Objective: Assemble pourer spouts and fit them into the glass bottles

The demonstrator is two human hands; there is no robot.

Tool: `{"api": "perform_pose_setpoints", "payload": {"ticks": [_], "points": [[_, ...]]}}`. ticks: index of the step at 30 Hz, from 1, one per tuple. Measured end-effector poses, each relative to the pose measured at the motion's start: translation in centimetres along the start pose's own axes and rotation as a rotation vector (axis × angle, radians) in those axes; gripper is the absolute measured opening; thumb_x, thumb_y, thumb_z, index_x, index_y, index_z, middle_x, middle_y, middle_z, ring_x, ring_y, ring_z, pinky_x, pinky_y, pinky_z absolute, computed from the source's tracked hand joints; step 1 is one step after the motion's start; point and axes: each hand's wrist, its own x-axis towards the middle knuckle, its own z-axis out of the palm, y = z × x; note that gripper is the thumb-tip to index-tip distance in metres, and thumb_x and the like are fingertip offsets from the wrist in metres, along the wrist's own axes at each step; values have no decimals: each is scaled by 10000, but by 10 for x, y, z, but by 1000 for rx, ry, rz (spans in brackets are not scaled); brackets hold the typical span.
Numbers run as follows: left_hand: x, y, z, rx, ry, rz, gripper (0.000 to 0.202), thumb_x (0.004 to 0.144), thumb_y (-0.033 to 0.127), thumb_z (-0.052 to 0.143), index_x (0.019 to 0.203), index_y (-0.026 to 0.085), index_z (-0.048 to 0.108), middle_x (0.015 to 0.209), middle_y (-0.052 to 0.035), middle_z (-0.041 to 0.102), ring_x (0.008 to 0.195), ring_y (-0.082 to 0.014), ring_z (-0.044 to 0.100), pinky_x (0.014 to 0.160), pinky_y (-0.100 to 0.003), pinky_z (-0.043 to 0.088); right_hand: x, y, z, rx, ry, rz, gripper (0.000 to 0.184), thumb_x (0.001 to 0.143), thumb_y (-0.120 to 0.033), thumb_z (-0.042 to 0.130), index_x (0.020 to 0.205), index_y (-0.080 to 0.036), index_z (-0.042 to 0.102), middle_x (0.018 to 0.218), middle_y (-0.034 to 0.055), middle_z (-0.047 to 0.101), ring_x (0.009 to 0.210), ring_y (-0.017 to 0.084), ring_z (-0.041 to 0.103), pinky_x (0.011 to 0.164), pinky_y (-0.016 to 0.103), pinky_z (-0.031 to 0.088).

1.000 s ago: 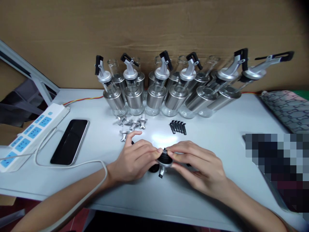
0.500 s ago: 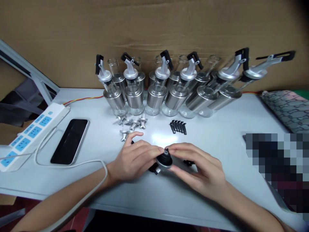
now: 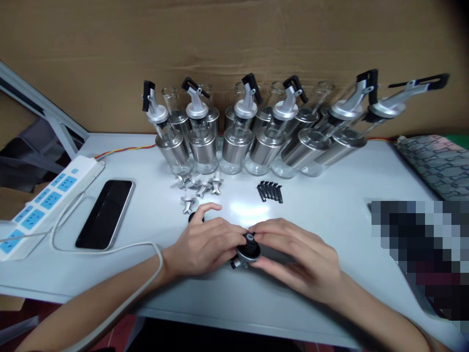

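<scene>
Between my two hands, just above the table, is a silver bottle pourer (image 3: 248, 251) with its ribbed black stopper facing up. My left hand (image 3: 210, 244) grips its left side, index finger raised and bent. From the right, my right hand (image 3: 302, 252) pinches the stopper and the silver rim between thumb and fingers. The pourer's spout points down toward me and is partly hidden. A black round part (image 3: 192, 216) shows behind my left hand. Beyond it lie several loose silver spout pieces (image 3: 202, 187), and a row of small black levers (image 3: 270, 191) lies to their right.
Steel-sleeved glass bottles (image 3: 237, 149) stand in rows along the cardboard backing (image 3: 234, 39), the front ones fitted with pourers. At left are a phone (image 3: 105, 214), a power strip (image 3: 49, 203) and a white cable (image 3: 120, 248) crossing my left forearm. A patterned cloth (image 3: 437, 164) lies at right.
The pourer has tipped slightly and moved a little lower toward me, with both hands still on it. More of the black round part behind my left hand now shows.
</scene>
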Motion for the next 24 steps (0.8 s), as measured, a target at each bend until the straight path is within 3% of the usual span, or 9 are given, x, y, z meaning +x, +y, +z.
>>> {"api": "perform_pose_setpoints", "payload": {"ticks": [6,11,17,24], "points": [[0,1,-2,46,-18,23,213,930,108,459,762,189,563,864,18,755,615,-80,628,1003,-352,328,-1,0,1,4,4,-2,223,854,-125,643,1064,-130,568,910,117,694,912,188,667,747,324,595],[-5,1,3,26,29,-2,195,946,113,459,802,181,572,848,42,751,592,-56,608,1021,-351,356,-2,-1,1,-25,-11,-5,183,868,-140,625,1046,-149,583,946,116,697,922,187,673,744,319,601],[-2,3,3,45,63,-11,246,954,135,413,766,192,561,751,44,731,501,-78,495,937,-337,473,0,-1,-1,-121,-13,-60,87,900,-160,579,984,-151,602,936,114,696,903,178,674,724,295,599],[-3,2,2,40,64,-3,296,933,96,415,692,176,565,775,19,737,653,-101,584,940,-300,484,0,-2,2,-98,-32,-43,79,894,-155,591,971,-139,586,946,127,693,918,184,666,760,308,596]]}}
